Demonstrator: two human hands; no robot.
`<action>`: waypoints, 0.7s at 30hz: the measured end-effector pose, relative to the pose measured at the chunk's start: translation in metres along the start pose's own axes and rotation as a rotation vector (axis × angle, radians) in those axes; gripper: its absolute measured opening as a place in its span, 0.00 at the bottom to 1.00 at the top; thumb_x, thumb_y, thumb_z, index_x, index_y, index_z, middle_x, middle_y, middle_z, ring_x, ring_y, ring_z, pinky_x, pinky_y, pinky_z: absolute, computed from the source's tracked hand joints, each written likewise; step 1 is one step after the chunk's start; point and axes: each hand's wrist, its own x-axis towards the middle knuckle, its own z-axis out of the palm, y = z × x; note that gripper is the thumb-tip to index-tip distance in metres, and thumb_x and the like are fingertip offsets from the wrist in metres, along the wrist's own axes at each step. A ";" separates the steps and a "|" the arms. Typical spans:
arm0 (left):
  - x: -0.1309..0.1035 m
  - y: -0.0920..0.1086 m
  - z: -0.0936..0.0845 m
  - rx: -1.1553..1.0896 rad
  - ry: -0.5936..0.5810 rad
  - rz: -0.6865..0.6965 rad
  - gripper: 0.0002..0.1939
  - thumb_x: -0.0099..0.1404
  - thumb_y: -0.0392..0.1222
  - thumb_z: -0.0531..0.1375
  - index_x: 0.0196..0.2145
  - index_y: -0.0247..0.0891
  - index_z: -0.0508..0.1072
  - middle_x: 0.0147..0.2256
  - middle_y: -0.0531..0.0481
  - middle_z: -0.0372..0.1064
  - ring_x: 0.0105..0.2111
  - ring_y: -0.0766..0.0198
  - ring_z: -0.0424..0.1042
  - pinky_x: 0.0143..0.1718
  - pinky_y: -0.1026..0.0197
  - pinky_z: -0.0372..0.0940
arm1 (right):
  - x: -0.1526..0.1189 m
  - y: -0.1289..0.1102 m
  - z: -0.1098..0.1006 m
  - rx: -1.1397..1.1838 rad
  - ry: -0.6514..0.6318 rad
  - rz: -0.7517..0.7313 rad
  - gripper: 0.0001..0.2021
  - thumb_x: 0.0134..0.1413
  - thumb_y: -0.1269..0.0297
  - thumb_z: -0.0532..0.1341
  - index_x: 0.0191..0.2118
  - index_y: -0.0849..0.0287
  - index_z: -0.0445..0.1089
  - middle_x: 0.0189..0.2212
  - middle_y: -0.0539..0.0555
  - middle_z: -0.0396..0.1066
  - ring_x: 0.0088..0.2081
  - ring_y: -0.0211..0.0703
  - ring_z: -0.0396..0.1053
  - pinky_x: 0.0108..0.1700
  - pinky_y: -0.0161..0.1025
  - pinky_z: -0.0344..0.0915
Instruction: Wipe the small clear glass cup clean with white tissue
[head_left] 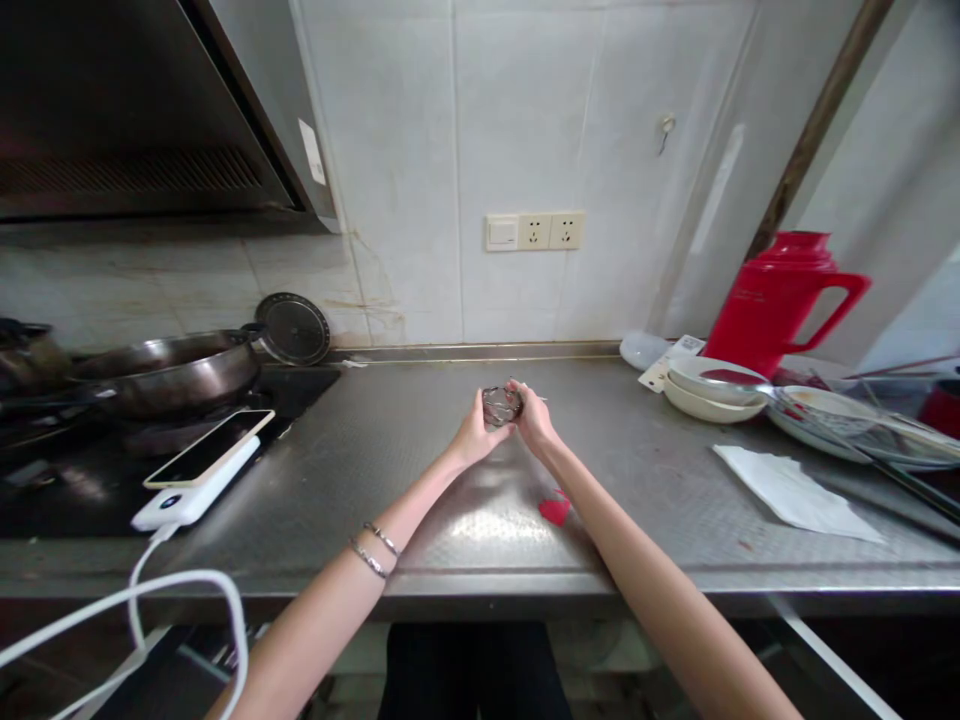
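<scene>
Both hands meet above the middle of the steel counter [405,430], around a small round item of dark metal wire or mesh [501,405]. My left hand [475,436] has its fingers wrapped on the item's left side and underside. On the right side, my right hand [531,415] holds the same item, its fingertips at the upper edge. Something thin and light sticks out just beyond my right hand. A red piece [555,510] lies on the counter beside my right forearm. The item's exact kind is too small to tell.
At left, a pan [180,375] sits on the stove, near a phone [214,448] and a white power bank [196,490] with a cable. At right are a red thermos [772,305], stacked bowls [709,400], a white paper [799,495] and dishes with utensils.
</scene>
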 end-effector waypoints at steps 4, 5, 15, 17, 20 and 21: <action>0.002 0.008 -0.002 -0.082 -0.083 0.009 0.36 0.48 0.41 0.70 0.53 0.35 0.62 0.49 0.39 0.68 0.48 0.53 0.70 0.54 0.48 0.62 | 0.005 -0.012 -0.008 0.042 0.004 0.075 0.14 0.48 0.57 0.55 0.33 0.60 0.73 0.32 0.54 0.77 0.33 0.43 0.73 0.32 0.36 0.69; 0.002 0.010 -0.002 -0.070 -0.069 0.002 0.36 0.46 0.41 0.71 0.51 0.34 0.63 0.49 0.39 0.68 0.47 0.52 0.71 0.54 0.48 0.62 | 0.004 -0.014 -0.008 0.047 -0.010 0.090 0.14 0.49 0.58 0.54 0.34 0.60 0.73 0.33 0.54 0.77 0.34 0.43 0.74 0.33 0.37 0.69; 0.003 -0.005 -0.002 -0.008 0.006 -0.062 0.42 0.37 0.41 0.74 0.48 0.33 0.60 0.46 0.38 0.68 0.47 0.53 0.70 0.53 0.48 0.61 | -0.007 -0.013 -0.003 -0.076 -0.063 0.043 0.17 0.50 0.57 0.54 0.39 0.60 0.74 0.43 0.56 0.76 0.47 0.48 0.72 0.48 0.44 0.68; 0.002 -0.006 -0.001 0.065 0.076 -0.037 0.43 0.36 0.41 0.74 0.47 0.34 0.59 0.45 0.39 0.68 0.46 0.54 0.70 0.51 0.48 0.61 | -0.008 -0.010 -0.001 -0.132 -0.045 0.009 0.18 0.51 0.55 0.54 0.39 0.61 0.74 0.43 0.55 0.75 0.49 0.50 0.70 0.51 0.45 0.66; 0.001 -0.002 0.001 0.147 0.183 -0.023 0.43 0.35 0.41 0.74 0.46 0.35 0.57 0.44 0.41 0.68 0.43 0.55 0.70 0.48 0.49 0.63 | -0.012 -0.004 0.004 -0.206 -0.037 -0.040 0.21 0.53 0.53 0.52 0.44 0.60 0.73 0.48 0.55 0.73 0.56 0.51 0.64 0.57 0.48 0.59; 0.000 0.001 0.001 0.170 0.222 -0.018 0.42 0.35 0.41 0.74 0.45 0.35 0.57 0.43 0.41 0.67 0.43 0.55 0.70 0.48 0.50 0.63 | -0.015 -0.002 0.006 -0.224 -0.039 -0.056 0.22 0.53 0.53 0.52 0.46 0.59 0.72 0.51 0.54 0.71 0.58 0.50 0.61 0.60 0.48 0.56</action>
